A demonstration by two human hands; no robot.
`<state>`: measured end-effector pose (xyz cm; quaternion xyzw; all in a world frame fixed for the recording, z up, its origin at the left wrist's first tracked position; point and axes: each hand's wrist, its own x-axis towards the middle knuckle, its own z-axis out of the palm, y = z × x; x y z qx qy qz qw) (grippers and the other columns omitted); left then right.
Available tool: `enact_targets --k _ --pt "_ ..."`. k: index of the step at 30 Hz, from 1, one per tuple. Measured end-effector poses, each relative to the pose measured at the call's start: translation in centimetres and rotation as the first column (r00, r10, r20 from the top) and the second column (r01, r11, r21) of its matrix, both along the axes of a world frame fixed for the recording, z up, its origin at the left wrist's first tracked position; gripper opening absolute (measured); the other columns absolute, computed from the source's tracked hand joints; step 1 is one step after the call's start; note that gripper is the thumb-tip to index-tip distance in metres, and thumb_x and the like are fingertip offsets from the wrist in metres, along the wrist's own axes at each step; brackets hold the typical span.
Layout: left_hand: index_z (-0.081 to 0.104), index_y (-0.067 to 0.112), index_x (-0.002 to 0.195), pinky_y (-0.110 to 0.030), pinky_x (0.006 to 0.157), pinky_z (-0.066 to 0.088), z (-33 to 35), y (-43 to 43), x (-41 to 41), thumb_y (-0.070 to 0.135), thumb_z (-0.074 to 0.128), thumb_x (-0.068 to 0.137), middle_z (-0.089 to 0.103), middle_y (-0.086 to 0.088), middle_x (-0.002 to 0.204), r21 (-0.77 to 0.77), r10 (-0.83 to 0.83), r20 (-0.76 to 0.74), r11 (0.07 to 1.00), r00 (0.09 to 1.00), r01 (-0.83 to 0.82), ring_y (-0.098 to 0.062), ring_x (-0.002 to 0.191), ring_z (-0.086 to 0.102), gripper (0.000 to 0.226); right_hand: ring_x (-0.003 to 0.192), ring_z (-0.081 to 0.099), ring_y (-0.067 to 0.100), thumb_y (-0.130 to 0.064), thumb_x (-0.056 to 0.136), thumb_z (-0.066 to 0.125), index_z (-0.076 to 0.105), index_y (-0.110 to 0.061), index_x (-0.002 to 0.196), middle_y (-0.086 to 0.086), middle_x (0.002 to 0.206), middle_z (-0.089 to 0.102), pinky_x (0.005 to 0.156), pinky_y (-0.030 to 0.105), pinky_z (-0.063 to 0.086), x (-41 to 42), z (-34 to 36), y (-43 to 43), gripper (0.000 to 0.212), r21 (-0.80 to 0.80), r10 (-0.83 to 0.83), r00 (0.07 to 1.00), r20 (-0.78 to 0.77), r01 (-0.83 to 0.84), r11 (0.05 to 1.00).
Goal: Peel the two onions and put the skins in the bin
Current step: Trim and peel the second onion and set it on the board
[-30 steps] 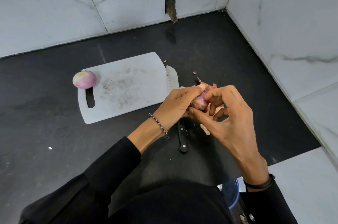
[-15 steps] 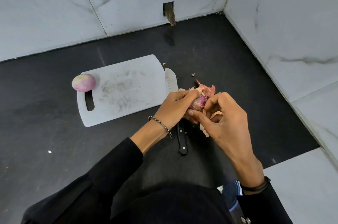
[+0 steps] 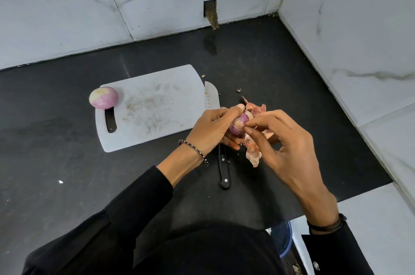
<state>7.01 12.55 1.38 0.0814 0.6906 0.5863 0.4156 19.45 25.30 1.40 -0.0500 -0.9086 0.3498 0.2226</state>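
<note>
Papery onion skins point(image 3: 253, 153), scuffed plastic cutting board point(image 3: 152, 108), matt black counter point(image 3: 56, 151).

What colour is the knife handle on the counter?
The knife handle is black with small silver rivets; the head view shows it best.

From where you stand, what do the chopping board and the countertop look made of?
Chopping board: probably plastic, matt white, scuffed with cut marks and stains. Countertop: likely polished stone, black, faintly glossy, with a dim reflection at its far edge.
</note>
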Motion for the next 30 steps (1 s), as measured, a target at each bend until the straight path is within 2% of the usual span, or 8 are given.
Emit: enact_targets --k 7,10,12,17,20,22,26,30 --pt "0.062 0.000 0.112 -0.028 0.051 0.057 -0.1 0.1 -0.2 0.047 0.055 0.095 0.067 -0.013 0.068 -0.020 0.078 0.151 0.997 0.985 -0.076 -0.015 0.049 0.059 0.050 0.091 0.060 0.011 -0.006 0.094 0.070 0.065 -0.022 0.106 -0.016 0.111 0.054 0.063 0.038 0.055 0.2 -1.0 0.6 0.020 0.083 0.024 0.992 0.121 -0.034 0.996" --pt "0.061 0.002 0.112 -0.027 0.047 0.052 0.0 -0.1 -0.3 0.049 0.055 0.095 0.063 -0.019 0.078 0.007 0.060 0.213 0.998 0.975 -0.063 -0.015 0.049 0.055 0.051 0.087 0.059 0.010 -0.017 0.100 0.062 0.065 -0.023 0.108 -0.016 0.109 0.055 0.063 0.041 0.055 0.8 -1.4 1.1 0.011 0.088 -0.042 0.989 0.144 0.030 0.996" --pt "0.059 0.004 0.108 -0.026 0.047 0.050 0.1 -0.2 -0.4 0.048 0.054 0.096 0.060 -0.021 0.082 0.041 0.032 0.247 0.998 0.968 -0.043 -0.015 0.049 0.053 0.046 0.087 0.061 0.010 -0.027 0.103 0.056 0.068 -0.023 0.112 -0.014 0.110 0.059 0.064 0.042 0.056 0.9 -1.5 1.2 0.016 0.109 -0.113 0.983 0.143 0.098 0.989" --pt "0.056 0.004 0.107 -0.024 0.045 0.046 0.5 0.1 -0.4 0.043 0.050 0.099 0.063 -0.017 0.074 0.087 -0.034 0.279 0.996 0.960 0.010 -0.014 0.048 0.049 0.041 0.082 0.065 0.009 -0.022 0.094 0.074 0.075 -0.018 0.101 -0.010 0.095 0.066 0.062 0.028 0.055 0.9 -0.3 1.2 0.008 0.035 -0.156 0.985 0.075 0.153 0.988" --pt "0.058 0.003 0.106 -0.024 0.045 0.044 0.5 0.3 -0.4 0.043 0.049 0.099 0.064 -0.015 0.070 0.110 -0.065 0.267 0.993 0.961 0.037 -0.014 0.048 0.048 0.041 0.089 0.067 0.004 -0.017 0.096 0.070 0.073 -0.018 0.110 -0.013 0.099 0.068 0.071 0.021 0.055 0.7 0.6 0.5 0.014 -0.033 -0.152 0.988 0.026 0.153 0.988" --pt "0.059 0.004 0.100 -0.024 0.045 0.042 0.4 0.3 -0.4 0.044 0.049 0.099 0.060 -0.015 0.071 0.124 -0.077 0.245 0.991 0.966 0.048 -0.014 0.049 0.046 0.041 0.093 0.066 0.003 -0.020 0.098 0.067 0.071 -0.017 0.116 -0.014 0.105 0.067 0.076 0.020 0.055 0.5 0.9 0.2 0.019 -0.035 -0.119 0.993 -0.010 0.119 0.992" --pt "0.059 0.010 0.087 -0.022 0.042 0.038 0.5 0.2 -0.3 0.044 0.045 0.101 0.053 -0.006 0.057 0.091 -0.103 0.145 0.992 0.984 0.090 -0.013 0.046 0.041 0.039 0.091 0.064 0.012 -0.033 0.088 0.079 0.071 -0.012 0.114 -0.003 0.112 0.063 0.073 0.020 0.052 0.0 0.9 0.2 0.034 0.001 -0.003 1.000 -0.016 0.003 1.000" --pt "0.054 0.009 0.082 -0.022 0.043 0.034 0.9 0.2 0.0 0.044 0.042 0.101 0.045 -0.003 0.047 0.044 -0.128 0.071 0.991 0.989 0.125 -0.013 0.043 0.037 0.041 0.092 0.059 0.006 -0.041 0.082 0.081 0.068 -0.014 0.109 -0.004 0.109 0.060 0.076 0.013 0.047 -0.4 0.5 0.0 0.040 -0.008 0.022 1.000 0.011 -0.022 1.000"
